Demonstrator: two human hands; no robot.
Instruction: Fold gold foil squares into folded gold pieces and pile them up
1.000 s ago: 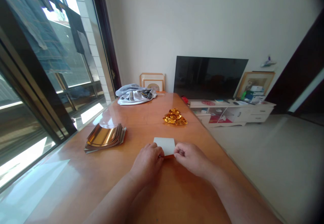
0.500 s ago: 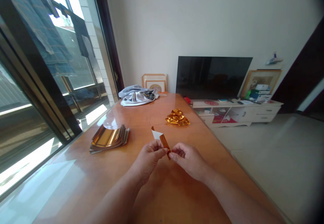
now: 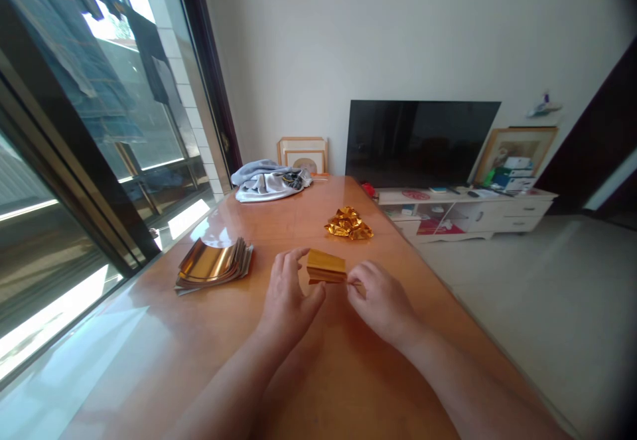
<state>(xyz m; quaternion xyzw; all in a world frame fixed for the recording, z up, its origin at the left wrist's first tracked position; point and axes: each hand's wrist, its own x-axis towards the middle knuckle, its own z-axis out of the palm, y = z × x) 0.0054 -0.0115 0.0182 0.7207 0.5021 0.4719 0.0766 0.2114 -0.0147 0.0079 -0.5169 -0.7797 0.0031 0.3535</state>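
Note:
A folded piece of gold foil paper (image 3: pixel 326 264) is held above the table, its creased layers showing along the lower side. My right hand (image 3: pixel 381 300) pinches its right end between thumb and fingers. At the other end, my left hand (image 3: pixel 291 294) has thumb and fingers spread apart around the paper; the fingertips are close to its left edge, and whether they touch it I cannot tell. Left of my hands lies a stack of gold foil sheets (image 3: pixel 212 264), slightly curved. Beyond my hands sits a small heap of shiny gold folded foil pieces (image 3: pixel 348 223).
The glossy brown wooden table (image 3: pixel 308 373) runs away from me. A bundle of grey cloth (image 3: pixel 269 182) lies at its far end, before leaning picture frames (image 3: pixel 303 151). Glass doors (image 3: pixel 114 161) line the left. A television (image 3: pixel 423 141) stands on a white cabinet (image 3: pixel 517 211) at the right.
The gold foil paper has turned from an upright slant with white showing to lying nearly sideways, gold face visible. My left hand has loosened from its pinch and spread its fingers.

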